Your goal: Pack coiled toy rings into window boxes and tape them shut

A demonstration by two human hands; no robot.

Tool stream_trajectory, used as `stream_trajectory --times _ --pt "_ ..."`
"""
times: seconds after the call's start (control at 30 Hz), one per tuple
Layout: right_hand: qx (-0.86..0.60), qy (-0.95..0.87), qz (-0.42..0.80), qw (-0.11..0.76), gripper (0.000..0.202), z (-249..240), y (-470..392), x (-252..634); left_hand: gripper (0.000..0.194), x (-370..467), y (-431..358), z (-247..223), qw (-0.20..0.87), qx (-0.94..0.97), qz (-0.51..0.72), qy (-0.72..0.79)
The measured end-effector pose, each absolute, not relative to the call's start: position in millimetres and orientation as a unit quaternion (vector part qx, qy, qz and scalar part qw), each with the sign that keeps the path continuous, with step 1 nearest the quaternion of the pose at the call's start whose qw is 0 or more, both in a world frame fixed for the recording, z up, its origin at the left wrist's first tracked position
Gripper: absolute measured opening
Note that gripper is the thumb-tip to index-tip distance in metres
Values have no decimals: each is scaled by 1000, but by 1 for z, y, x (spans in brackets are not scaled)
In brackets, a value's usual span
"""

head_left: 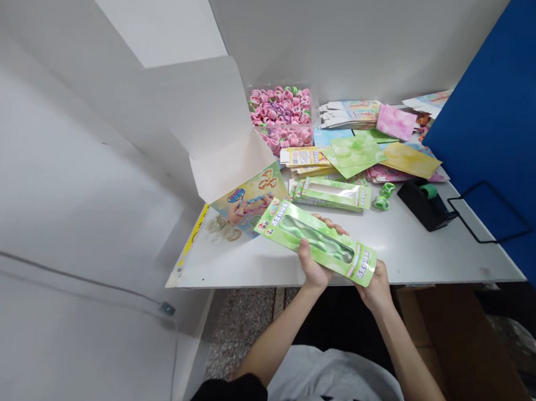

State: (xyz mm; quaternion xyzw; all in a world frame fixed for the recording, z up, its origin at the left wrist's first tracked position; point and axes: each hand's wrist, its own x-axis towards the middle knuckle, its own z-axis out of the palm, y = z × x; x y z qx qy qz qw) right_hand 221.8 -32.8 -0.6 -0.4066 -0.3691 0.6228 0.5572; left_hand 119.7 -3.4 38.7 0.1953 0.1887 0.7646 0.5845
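Observation:
Both my hands hold a long green window box (316,240) with a green toy inside, tilted over the front edge of the white table (428,252). My left hand (312,267) grips its lower middle edge, fingers wrapped over the top. Gripping the box's right end is my right hand (376,286). Behind it, two more green boxes (331,193) lie stacked on the table.
A white carton (234,162) with an open flap and colourful display card stands at the left. Clear tubs of pink ring toys (282,113) and several flat coloured box blanks (366,149) fill the back. A black tape dispenser (424,204), two loose green rings (383,196), a blue partition (509,118).

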Motion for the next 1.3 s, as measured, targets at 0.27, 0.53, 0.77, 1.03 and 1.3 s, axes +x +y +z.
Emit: stream_trajectory --times 0.27,0.53,0.77,1.03,1.3 --pt "-520 -481 504 494 29 46 -45 264 63 95 3 55 512 183 781 308" --pt "-390 -699 299 520 69 54 -44 278 84 109 -31 62 808 183 520 206" --pt "-456 -658 250 545 69 64 -33 288 47 83 -52 49 710 446 458 297" --pt "-405 -734 341 426 38 64 -36 275 50 80 -46 47 551 525 502 411" --pt "-422 -661 451 426 40 66 -36 276 63 84 -53 34 560 461 542 425"
